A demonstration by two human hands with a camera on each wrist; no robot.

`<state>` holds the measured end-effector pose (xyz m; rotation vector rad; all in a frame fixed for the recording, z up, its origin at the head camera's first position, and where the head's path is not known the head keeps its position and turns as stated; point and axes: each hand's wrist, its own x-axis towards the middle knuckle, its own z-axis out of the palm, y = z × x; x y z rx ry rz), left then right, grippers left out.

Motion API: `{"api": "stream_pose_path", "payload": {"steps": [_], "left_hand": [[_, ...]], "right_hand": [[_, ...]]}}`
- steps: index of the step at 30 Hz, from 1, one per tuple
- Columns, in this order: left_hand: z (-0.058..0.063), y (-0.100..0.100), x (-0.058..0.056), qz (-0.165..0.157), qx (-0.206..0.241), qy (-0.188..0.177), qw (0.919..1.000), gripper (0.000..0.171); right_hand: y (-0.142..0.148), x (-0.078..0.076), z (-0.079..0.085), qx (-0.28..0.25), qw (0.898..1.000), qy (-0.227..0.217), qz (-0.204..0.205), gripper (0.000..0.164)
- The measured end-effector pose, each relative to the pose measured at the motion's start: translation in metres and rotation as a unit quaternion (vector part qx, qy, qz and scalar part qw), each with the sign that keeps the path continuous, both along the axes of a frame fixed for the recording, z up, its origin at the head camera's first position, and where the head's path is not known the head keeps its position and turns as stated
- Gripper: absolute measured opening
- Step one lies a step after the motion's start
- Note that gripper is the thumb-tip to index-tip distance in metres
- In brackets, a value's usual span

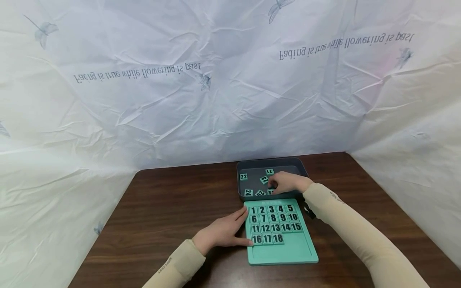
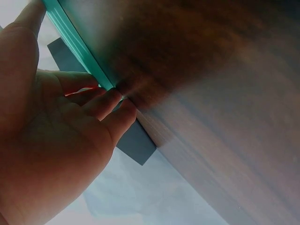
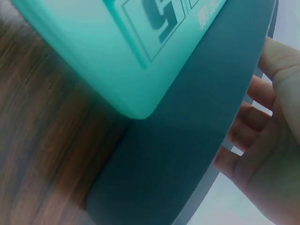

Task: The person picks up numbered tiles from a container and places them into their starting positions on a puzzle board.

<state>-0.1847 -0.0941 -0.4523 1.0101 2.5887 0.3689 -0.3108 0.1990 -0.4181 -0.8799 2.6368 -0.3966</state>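
My left hand (image 1: 227,230) rests along the left side of a green number board (image 1: 288,256), with thumb and fingertips at its edge. In the left wrist view the fingers lie against the board's side. Number tiles 1 to 18 sit in rows on the board. My right hand (image 1: 286,182) reaches into a dark grey tray (image 1: 270,163) behind the board. Its fingertips are right at a partly covered tile (image 1: 270,192) near the front wall. I cannot tell whether they pinch it. In the right wrist view the tray wall (image 3: 183,136) hides the fingertips.
Other loose tiles lie in the tray: 22 (image 1: 243,177), 21 (image 1: 269,171), 23 (image 1: 264,180), 24 (image 1: 248,193) and 20 (image 1: 260,193). Both stand on a brown wooden table (image 1: 173,204). A white printed sheet (image 1: 180,108) hangs behind it.
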Motion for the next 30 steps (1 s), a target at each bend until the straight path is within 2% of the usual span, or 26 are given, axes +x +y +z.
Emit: {"api": "stream_pose_path", "payload": {"steps": [9, 13, 18, 24, 30], "left_hand": [[0.001, 0.0, 0.001, 0.002, -0.003, 0.001, 1.0, 0.101], [0.001, -0.001, 0.001, 0.005, -0.002, 0.003, 1.0, 0.102], [-0.001, -0.001, 0.0, 0.002, -0.002, 0.006, 1.0, 0.102], [0.002, 0.0, 0.0, 0.004, 0.0, 0.004, 1.0, 0.102], [0.001, 0.0, -0.001, 0.004, 0.0, 0.002, 1.0, 0.103]], "right_hand": [[0.001, 0.002, -0.007, -0.015, 1.0, 0.019, -0.009, 0.023], [0.006, 0.003, -0.008, -0.031, 0.998, 0.054, -0.011, 0.027], [0.014, 0.009, 0.0, -0.06, 0.994, 0.089, -0.03, 0.033], [0.022, 0.025, 0.015, -0.102, 0.987, 0.12, -0.031, 0.029], [0.033, 0.053, 0.02, -0.116, 0.986, 0.117, -0.022, 0.03]]}}
